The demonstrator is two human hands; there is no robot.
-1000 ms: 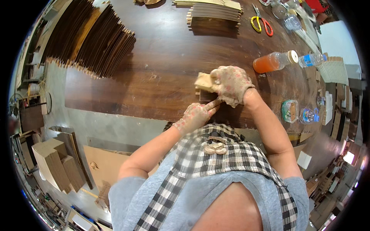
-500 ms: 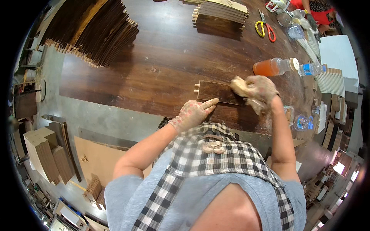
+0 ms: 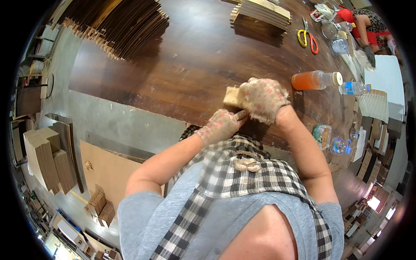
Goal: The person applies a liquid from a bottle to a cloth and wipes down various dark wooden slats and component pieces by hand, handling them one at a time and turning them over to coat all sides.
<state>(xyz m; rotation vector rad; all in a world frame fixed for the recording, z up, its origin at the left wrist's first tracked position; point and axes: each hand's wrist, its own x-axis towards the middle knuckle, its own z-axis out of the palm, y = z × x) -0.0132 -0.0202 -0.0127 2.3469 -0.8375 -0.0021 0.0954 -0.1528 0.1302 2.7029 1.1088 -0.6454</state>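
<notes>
My right hand (image 3: 265, 99), in a spotted work glove, is closed around a pale yellow, sponge-like block (image 3: 234, 96). It works low over the near part of the brown table, right beside my other hand. My left hand (image 3: 222, 125), gloved alike, lies at the table's near edge with its fingers stretched out, their tips close to the right glove. The short dark wooden board with two dowel pegs, seen earlier under the hands, is now almost wholly covered by them.
Stacked dark boards with pegs (image 3: 125, 30) stand at the far left, a smaller stack (image 3: 262, 17) at the back. Scissors (image 3: 308, 38), an orange drink bottle (image 3: 314, 80) and a water bottle (image 3: 354, 88) lie to the right. Another person (image 3: 368, 26) is at the far right.
My right hand has swept left with the block, from the board's right part to over its left end, covering it. My left hand has stayed near the same place.
</notes>
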